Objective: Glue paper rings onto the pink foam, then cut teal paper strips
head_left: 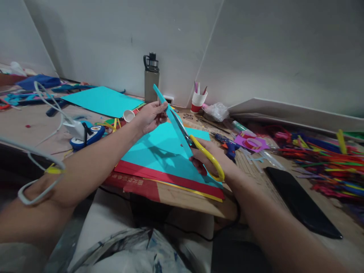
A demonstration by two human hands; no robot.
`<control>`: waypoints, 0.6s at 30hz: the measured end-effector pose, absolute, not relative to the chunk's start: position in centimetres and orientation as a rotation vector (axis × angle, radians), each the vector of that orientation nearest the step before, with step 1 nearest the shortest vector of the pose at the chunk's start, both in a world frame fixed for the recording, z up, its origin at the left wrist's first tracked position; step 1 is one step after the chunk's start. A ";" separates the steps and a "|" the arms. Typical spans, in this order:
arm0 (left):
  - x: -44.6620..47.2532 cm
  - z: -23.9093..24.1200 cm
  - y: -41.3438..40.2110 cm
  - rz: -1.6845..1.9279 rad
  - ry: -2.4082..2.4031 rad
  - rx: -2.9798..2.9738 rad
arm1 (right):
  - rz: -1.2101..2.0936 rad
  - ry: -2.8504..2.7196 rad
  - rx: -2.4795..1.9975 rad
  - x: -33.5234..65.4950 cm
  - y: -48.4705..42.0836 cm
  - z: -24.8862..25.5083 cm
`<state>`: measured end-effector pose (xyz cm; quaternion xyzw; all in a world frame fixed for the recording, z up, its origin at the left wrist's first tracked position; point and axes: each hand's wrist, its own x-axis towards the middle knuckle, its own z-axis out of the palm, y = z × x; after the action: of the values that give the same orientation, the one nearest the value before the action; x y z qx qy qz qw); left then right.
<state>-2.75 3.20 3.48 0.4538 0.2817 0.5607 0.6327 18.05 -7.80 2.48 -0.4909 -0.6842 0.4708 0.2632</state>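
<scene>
My left hand pinches the far end of a turquoise paper sheet that stands on edge above the table. My right hand grips yellow-handled scissors, fingers through the loops. The blades sit along the near part of that upright sheet. Under both hands lies a stack of flat sheets: turquoise on top, with red and yellow edges showing below.
A grey water bottle and a red-and-white cup of pens stand by the wall. Another turquoise sheet lies at left, near a white charger with cable. Right: blue glue gun, black phone, heap of coloured sticks.
</scene>
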 end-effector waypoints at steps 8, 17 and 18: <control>-1.5 3.3 2.1 1.306 0.713 1.136 | 1.284 -1.742 -1.381 18.2 -7.5 1.7; -1.1 3.0 1.8 1.350 0.688 1.123 | 1.204 -1.820 -1.326 17.8 -8.0 2.5; -1.1 3.0 1.8 1.352 0.680 1.116 | 1.190 -1.824 -1.325 17.8 -8.0 2.5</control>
<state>-1.10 1.77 3.00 0.4791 0.2922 0.5809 0.5896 17.80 -7.99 2.54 -0.4972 -0.6843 0.4466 0.2918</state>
